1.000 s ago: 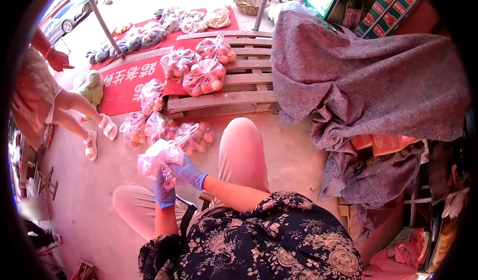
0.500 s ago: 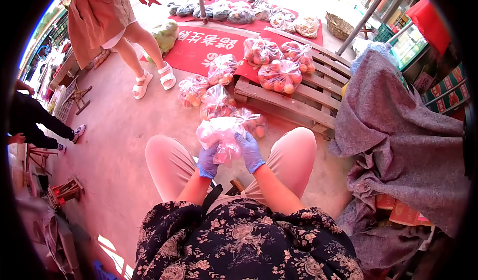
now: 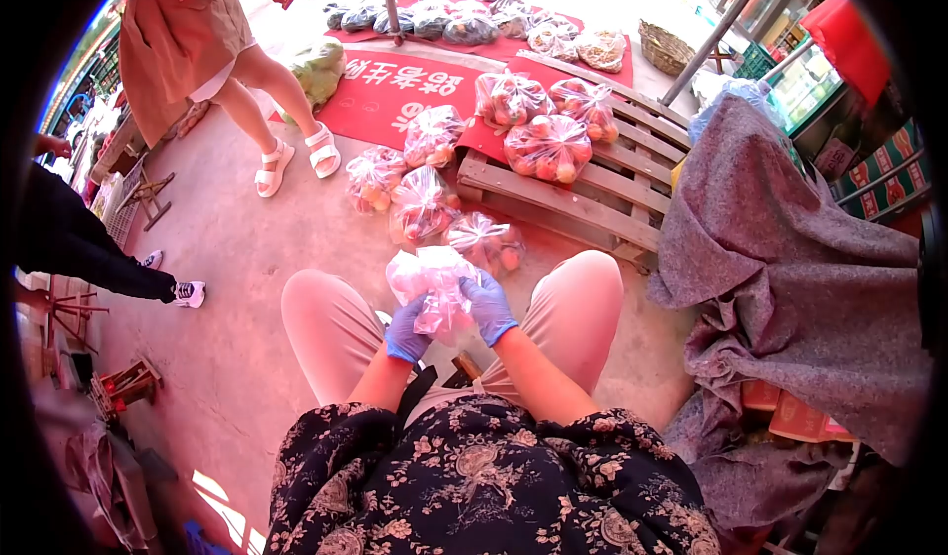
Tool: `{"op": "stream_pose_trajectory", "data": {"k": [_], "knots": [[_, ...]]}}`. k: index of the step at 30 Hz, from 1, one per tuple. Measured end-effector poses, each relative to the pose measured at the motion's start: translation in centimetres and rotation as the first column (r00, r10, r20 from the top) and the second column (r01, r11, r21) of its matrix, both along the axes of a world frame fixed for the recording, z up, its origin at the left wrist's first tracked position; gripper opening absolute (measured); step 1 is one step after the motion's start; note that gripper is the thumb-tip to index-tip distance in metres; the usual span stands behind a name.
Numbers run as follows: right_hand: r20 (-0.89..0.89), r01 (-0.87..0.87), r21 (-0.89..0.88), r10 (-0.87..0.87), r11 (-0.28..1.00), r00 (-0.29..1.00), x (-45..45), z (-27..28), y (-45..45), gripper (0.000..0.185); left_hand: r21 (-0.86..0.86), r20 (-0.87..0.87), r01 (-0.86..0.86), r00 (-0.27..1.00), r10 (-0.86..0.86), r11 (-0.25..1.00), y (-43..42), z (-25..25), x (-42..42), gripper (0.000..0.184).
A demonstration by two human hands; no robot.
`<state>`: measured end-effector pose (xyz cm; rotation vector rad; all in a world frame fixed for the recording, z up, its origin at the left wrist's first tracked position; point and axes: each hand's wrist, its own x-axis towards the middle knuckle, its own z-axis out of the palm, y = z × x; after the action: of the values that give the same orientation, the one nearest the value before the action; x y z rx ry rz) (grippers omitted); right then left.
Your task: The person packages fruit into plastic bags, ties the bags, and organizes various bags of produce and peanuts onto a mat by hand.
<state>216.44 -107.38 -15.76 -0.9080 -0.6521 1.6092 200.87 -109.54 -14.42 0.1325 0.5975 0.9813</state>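
Cradling pink bag (image 3: 433,280) between half-curled left hand (image 3: 405,332) and right hand (image 3: 488,308), likely so thin plastic can't slip | pink bag: wearer's side of pallet (image 3: 553,205) | floor fruit bags (image 3: 423,207): beside pallet, seemingly within reach

Left grip (image 3: 407,332) and right grip (image 3: 489,308) on crumpled plastic bag (image 3: 434,280); fruit bags (image 3: 549,148) on and beside pallet (image 3: 558,203)

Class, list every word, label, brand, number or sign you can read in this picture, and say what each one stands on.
"生财", probably: part of a line of large white Chinese characters on the red mat; the neighbouring characters are uncertain.
Green-and-red cartons: printed characters, too small and blurred to read.
Red box under the grey cloth: print too blurred to read.
I can make out no numbers or brand names.
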Motion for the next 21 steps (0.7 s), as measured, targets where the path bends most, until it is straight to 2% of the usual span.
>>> {"op": "stream_pose_trajectory", "data": {"k": [3, 6, 7, 8, 10, 14, 17, 20, 21], "knots": [[0.02, -0.051, -0.088, 0.053, 0.995, 0.998, 0.3, 1.0, -0.5, 0.023, -0.023, 0.045, -0.01, 0.999, 0.011, 1.0, -0.9, 0.8, 0.2, 0.041], [0.318, -0.253, -0.093, 0.27, 0.963, 0.909, 0.0, 0.2, -1.2, 0.022, 0.078, -0.019, -0.055, 0.998, 0.057, 0.995, -0.8, 2.4, 0.0, 0.046], [0.206, -0.302, -0.099, 0.317, 0.948, 0.926, -0.7, 0.5, -1.8, 0.023, 0.034, 0.02, -0.04, 0.999, 0.04, 0.999, -0.7, 2.4, -0.5, 0.05], [0.281, -0.334, -0.147, 0.363, 0.931, 0.889, -1.2, 0.4, -2.2, 0.025, 0.018, 0.003, -0.064, 0.998, 0.064, 0.998, -0.7, 2.6, -0.8, 0.05], [0.417, -0.384, -0.243, 0.453, 0.891, 0.788, -2.0, 0.2, -2.4, 0.027, 0.129, -0.143, -0.036, 0.988, 0.055, 0.991, -0.2, 2.1, -1.9, 0.048], [0.679, -0.396, -0.154, 0.388, 0.905, 0.623, -3.9, 0.2, -2.4, 0.035, 0.086, -0.204, -0.135, 0.967, 0.15, 0.987, 0.0, 0.1, -3.6, 0.044], [0.585, -0.43, -0.199, 0.459, 0.881, 0.669, -4.6, 0.5, -1.3, 0.033, 0.022, -0.159, -0.231, 0.96, 0.232, 0.973, 0.3, -1.3, -4.6, 0.04], [0.364, -0.403, -0.173, 0.439, 0.899, 0.822, -5.0, -1.3, -0.3, 0.031, 0.061, -0.245, -0.254, 0.934, 0.261, 0.965, 1.4, -1.9, -5.2, 0.039], [0.353, -0.405, -0.184, 0.445, 0.895, 0.823, -4.8, -1.0, -0.1, 0.031, 0.08, -0.241, -0.251, 0.934, 0.263, 0.965, 1.8, -1.5, -5.1, 0.038]]}}
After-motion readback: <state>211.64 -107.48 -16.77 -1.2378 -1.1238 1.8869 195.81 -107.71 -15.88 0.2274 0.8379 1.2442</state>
